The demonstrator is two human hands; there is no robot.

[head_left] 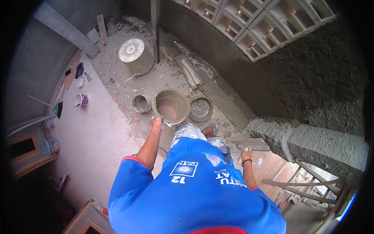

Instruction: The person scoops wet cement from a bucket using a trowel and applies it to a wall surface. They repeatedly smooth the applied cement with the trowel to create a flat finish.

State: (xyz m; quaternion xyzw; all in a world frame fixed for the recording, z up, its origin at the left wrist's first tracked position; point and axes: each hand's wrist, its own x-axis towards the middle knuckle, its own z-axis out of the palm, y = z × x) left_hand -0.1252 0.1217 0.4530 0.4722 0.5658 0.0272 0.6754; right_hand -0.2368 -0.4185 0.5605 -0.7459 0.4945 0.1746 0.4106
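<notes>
My left hand (156,122) is closed at the near left rim of a large mortar-stained bucket (171,95), beside its white handle (167,124). Reddish residue shows at the bottom inside. Beside my right hip, my right hand (246,153) is closed around a pale, wood-coloured thing (240,159), perhaps a tool handle; most of it is hidden. A small grey pail (134,103) stands left of the bucket. To the right sits a round tub (210,104) with shiny liquid in it.
A lidded, cement-covered drum (145,65) stands farther off, near an upright post (155,31). Planks (189,72) lie by the wall. A rough plastered column (311,142) juts in at right. A small paint pail (82,100) stands on the tiles (97,128).
</notes>
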